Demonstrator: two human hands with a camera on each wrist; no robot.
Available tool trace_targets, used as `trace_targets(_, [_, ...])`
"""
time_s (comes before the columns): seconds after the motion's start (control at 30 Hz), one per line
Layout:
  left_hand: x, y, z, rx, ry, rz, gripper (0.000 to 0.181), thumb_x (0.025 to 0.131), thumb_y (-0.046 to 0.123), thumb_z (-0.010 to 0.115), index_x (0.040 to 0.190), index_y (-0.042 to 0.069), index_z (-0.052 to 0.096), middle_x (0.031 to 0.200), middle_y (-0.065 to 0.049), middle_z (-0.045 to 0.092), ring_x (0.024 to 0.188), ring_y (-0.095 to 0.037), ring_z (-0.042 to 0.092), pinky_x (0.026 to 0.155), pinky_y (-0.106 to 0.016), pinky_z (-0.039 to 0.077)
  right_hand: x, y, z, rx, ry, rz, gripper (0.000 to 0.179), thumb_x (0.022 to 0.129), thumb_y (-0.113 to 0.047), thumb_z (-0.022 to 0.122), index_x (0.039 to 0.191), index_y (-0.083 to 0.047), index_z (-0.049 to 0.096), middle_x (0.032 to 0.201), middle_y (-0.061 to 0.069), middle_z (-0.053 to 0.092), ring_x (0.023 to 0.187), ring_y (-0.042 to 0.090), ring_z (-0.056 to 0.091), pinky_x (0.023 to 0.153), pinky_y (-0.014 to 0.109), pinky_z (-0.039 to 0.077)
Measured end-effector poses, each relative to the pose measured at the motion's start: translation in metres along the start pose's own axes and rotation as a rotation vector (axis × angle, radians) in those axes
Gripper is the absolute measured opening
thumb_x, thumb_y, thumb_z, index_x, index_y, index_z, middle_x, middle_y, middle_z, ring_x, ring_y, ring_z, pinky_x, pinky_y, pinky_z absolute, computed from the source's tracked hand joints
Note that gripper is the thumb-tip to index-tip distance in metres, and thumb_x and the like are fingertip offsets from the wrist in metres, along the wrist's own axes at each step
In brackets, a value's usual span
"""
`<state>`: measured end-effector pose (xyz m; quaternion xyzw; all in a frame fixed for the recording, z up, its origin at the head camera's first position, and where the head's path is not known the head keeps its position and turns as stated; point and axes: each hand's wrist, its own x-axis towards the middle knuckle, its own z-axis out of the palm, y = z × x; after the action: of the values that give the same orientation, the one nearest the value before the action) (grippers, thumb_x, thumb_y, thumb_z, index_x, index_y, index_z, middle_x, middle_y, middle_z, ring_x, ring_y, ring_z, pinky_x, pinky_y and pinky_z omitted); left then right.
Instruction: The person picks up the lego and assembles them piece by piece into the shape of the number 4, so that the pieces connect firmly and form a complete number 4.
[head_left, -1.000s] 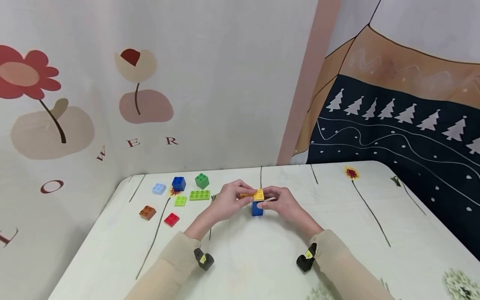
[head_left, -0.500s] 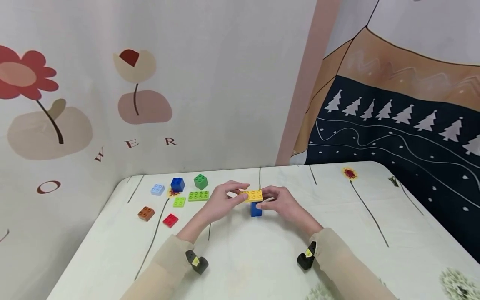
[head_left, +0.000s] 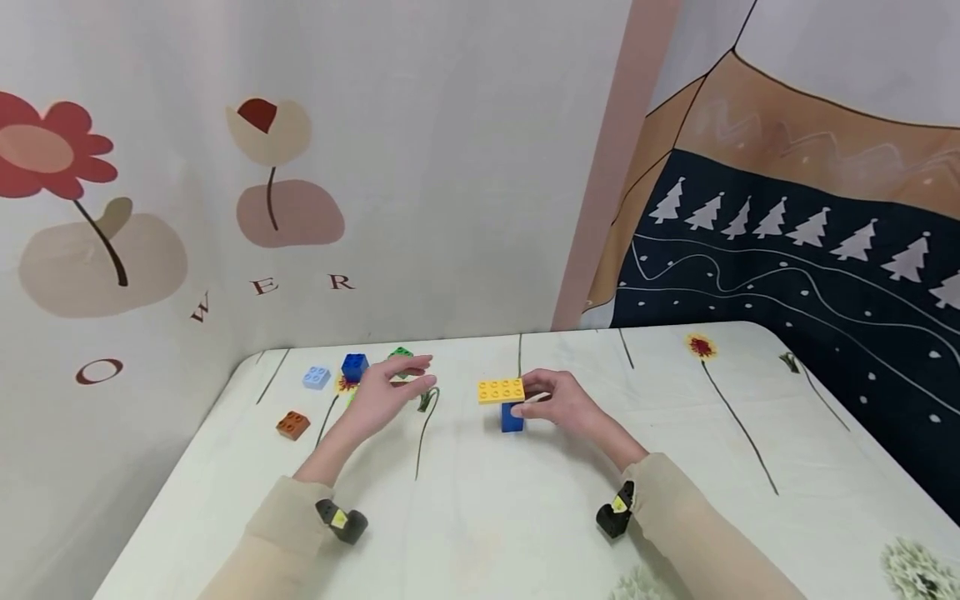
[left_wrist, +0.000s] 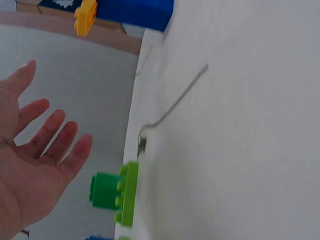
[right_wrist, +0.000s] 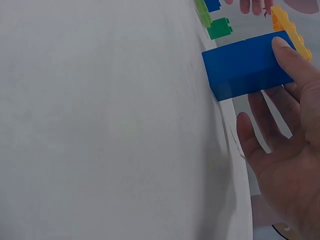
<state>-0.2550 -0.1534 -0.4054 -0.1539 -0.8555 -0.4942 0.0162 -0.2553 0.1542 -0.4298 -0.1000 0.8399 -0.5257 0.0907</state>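
1. and the left hand (head_left: 381,397) is coming away! half a second ago it was touching the yellow plate (head_left: 501,391); now it is hanging well apart from it, fingers loosely spreading, grasping nothing.
2. the yellow plate is sitting on top of the blue tower (head_left: 512,419), right end resting there, left end jutting out over the table (head_left: 480,517).
3. the right hand (head_left: 558,408) is still gripping the blue tower, thumb pressing one face near the top; some fingertips are hiding behind it.
4. so what is that release telling us? the yellow plate is staying up without the left hand, so i'm judging it seated, though i can't tell how firmly.
5. over on the left, the left hand is hovering near the loose pieces: a dark blue brick (head_left: 355,367), a pale blue brick (head_left: 317,377), a brown brick (head_left: 293,425), and a green brick (head_left: 401,352) peeping out behind it.
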Motion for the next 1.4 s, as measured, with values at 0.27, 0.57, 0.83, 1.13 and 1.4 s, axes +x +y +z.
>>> trace_targets(0.27, [0.001,-0.023,-0.019,0.077,0.008,-0.032,0.037,0.096,0.008,0.073,0.132,-0.001,0.067,0.136,-0.018,0.062,0.126,-0.039,0.057,0.102,-0.048,0.051,-0.003,-0.002,-0.003,-0.001,-0.013,-0.034,0.044,0.087,-0.013,0.084,0.127,-0.006,0.068,0.115,0.004,0.071,0.103,0.021,0.066,0.084,0.035,0.055])
trace_targets(0.57, [0.006,-0.040,-0.031,0.194,-0.026,-0.021,0.036,0.092,0.003,0.075,0.127,-0.004,0.069,0.133,-0.024,0.062,0.126,-0.042,0.055,0.106,-0.055,0.047,-0.006,-0.007,-0.006,0.016,-0.033,-0.111,0.051,0.088,-0.013,0.083,0.134,-0.003,0.064,0.122,0.008,0.069,0.113,0.024,0.064,0.096,0.038,0.054])
trace_targets(0.83, [0.010,-0.050,-0.031,0.273,-0.068,-0.044,0.037,0.091,0.001,0.075,0.127,-0.001,0.070,0.135,-0.024,0.061,0.128,-0.045,0.053,0.104,-0.058,0.046,-0.006,-0.011,-0.005,0.061,-0.035,-0.114,0.044,0.089,-0.015,0.082,0.128,-0.004,0.067,0.119,0.008,0.068,0.106,0.024,0.065,0.093,0.036,0.056])
trace_targets(1.13, [0.014,-0.052,-0.025,0.331,-0.101,-0.055,0.041,0.089,-0.003,0.074,0.130,-0.002,0.068,0.139,-0.027,0.058,0.134,-0.048,0.047,0.108,-0.061,0.041,-0.006,-0.012,-0.002,0.101,-0.005,-0.050,0.039,0.090,-0.015,0.081,0.126,-0.006,0.069,0.118,0.008,0.068,0.104,0.024,0.065,0.090,0.034,0.057])
trace_targets(1.4, [0.014,-0.048,-0.024,0.336,-0.095,-0.042,0.039,0.089,-0.006,0.073,0.127,-0.003,0.069,0.136,-0.028,0.060,0.132,-0.048,0.049,0.107,-0.060,0.042,-0.003,-0.010,-0.001,0.120,0.004,-0.032,0.039,0.089,-0.015,0.082,0.126,-0.007,0.070,0.118,0.009,0.069,0.104,0.024,0.066,0.088,0.033,0.057])
